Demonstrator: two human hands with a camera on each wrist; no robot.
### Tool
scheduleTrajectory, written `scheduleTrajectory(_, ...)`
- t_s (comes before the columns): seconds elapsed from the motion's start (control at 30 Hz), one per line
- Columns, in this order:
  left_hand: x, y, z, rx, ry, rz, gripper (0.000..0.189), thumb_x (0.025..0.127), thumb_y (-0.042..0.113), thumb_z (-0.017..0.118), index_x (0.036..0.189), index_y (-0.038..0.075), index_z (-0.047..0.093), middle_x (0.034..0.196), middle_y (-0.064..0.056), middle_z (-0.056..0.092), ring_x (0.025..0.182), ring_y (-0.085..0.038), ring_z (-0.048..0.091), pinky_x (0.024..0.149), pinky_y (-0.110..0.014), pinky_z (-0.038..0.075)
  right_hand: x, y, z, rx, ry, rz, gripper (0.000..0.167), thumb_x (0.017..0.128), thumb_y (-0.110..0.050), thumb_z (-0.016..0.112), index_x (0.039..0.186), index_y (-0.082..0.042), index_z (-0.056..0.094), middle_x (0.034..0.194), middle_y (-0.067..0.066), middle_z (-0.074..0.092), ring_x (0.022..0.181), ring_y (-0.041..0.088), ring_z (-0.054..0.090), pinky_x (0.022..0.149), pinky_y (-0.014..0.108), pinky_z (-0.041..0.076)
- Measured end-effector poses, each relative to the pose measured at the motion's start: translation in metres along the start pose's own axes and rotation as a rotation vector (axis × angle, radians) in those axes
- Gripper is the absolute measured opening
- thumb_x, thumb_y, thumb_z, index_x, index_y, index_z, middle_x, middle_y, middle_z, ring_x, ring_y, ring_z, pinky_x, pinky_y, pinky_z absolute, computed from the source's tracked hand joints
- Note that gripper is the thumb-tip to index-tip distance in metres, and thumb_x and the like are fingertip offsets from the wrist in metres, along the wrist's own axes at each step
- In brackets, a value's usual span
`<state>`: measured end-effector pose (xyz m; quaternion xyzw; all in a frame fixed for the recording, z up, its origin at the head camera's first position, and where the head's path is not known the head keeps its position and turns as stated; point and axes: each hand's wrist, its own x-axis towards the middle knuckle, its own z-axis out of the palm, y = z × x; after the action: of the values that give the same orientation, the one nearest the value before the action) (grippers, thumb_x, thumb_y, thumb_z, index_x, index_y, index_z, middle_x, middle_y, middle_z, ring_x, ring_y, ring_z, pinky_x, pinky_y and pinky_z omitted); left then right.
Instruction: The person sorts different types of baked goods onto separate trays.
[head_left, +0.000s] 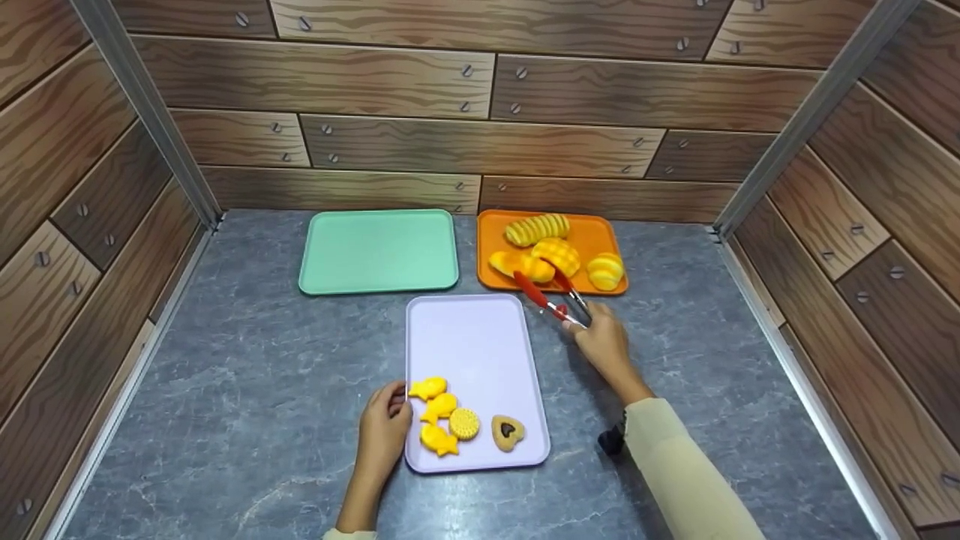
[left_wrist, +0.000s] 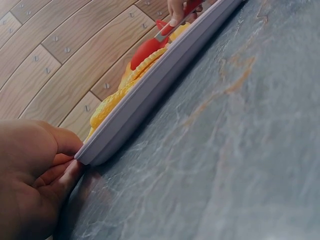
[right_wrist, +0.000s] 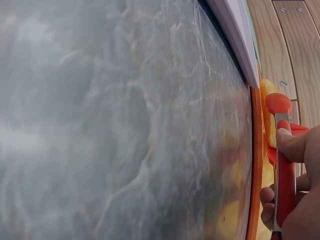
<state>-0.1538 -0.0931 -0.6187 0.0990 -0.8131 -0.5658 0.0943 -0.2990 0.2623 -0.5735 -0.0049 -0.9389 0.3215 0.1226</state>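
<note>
My right hand (head_left: 604, 346) grips red-tipped tongs (head_left: 533, 291). The spread tips reach over the front of the orange tray (head_left: 490, 225), at an elongated bread roll (head_left: 523, 265) and a grid-patterned bun (head_left: 558, 256); whether they touch either is unclear. In the left wrist view, my left hand (left_wrist: 35, 175) pinches the rim of the lavender tray (left_wrist: 145, 100) between thumb and fingers. On that tray lie several yellow fish-shaped pieces (head_left: 440, 406), a round yellow biscuit (head_left: 464, 424) and a heart-shaped cookie (head_left: 508, 433) with a dark centre.
A ridged roll (head_left: 537, 229) lies at the back of the orange tray, and a swirled bun (head_left: 605, 271) at its right. The bare mint-green tray (head_left: 379, 251) sits to the left. Wood-patterned walls (head_left: 390, 82) surround the grey marbled tabletop (head_left: 247, 390).
</note>
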Motion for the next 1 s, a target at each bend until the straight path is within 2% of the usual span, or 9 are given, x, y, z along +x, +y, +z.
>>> scheduleTrajectory(0.23,0.000,0.000,0.001,-0.009,-0.005,0.006,0.034,0.093,0.001,0.061,0.126,-0.004,0.064,0.115,-0.017,0.066,0.103,-0.026,0.066,0.094,-0.039,0.057,0.004,-0.003,0.001,-0.048,-0.028,-0.002,0.063,0.088,-0.027,0.076,0.140,0.002,0.056,0.128,0.025,0.061,0.117,0.045,0.059,0.098,0.060,0.046)
scheduleTrajectory(0.43,0.000,0.000,0.001,-0.015,-0.005,0.005,0.034,0.093,0.001,0.061,0.127,-0.004,0.064,0.115,-0.018,0.066,0.103,-0.027,0.066,0.094,-0.040,0.057,0.001,-0.007,0.000,-0.064,-0.038,0.006,0.063,0.087,-0.026,0.077,0.138,0.004,0.055,0.124,0.025,0.061,0.113,0.046,0.059,0.095,0.060,0.047)
scheduleTrajectory(0.7,-0.001,-0.001,0.001,0.004,-0.007,-0.016,0.034,0.094,0.000,0.060,0.127,-0.004,0.063,0.117,-0.018,0.065,0.103,-0.026,0.066,0.094,-0.040,0.057,-0.009,-0.008,-0.001,-0.029,-0.051,0.012,0.066,0.086,-0.027,0.078,0.137,0.007,0.054,0.123,0.026,0.059,0.113,0.045,0.059,0.098,0.058,0.046)
scheduleTrajectory(0.83,-0.001,-0.001,0.001,-0.003,-0.003,-0.012,0.033,0.094,0.000,0.061,0.127,-0.004,0.064,0.116,-0.018,0.065,0.102,-0.027,0.066,0.094,-0.040,0.057,-0.017,-0.007,-0.005,-0.001,-0.037,0.009,0.062,0.086,-0.027,0.078,0.135,0.004,0.056,0.120,0.024,0.060,0.108,0.043,0.059,0.094,0.057,0.047)
scheduleTrajectory(1.0,-0.001,0.000,0.000,-0.005,-0.006,-0.004,0.034,0.094,0.000,0.061,0.127,-0.004,0.063,0.116,-0.018,0.065,0.103,-0.027,0.066,0.094,-0.041,0.057,-0.031,-0.012,-0.013,0.055,0.000,-0.003,0.061,0.085,-0.024,0.079,0.137,0.000,0.057,0.126,0.024,0.060,0.113,0.044,0.059,0.097,0.058,0.047)
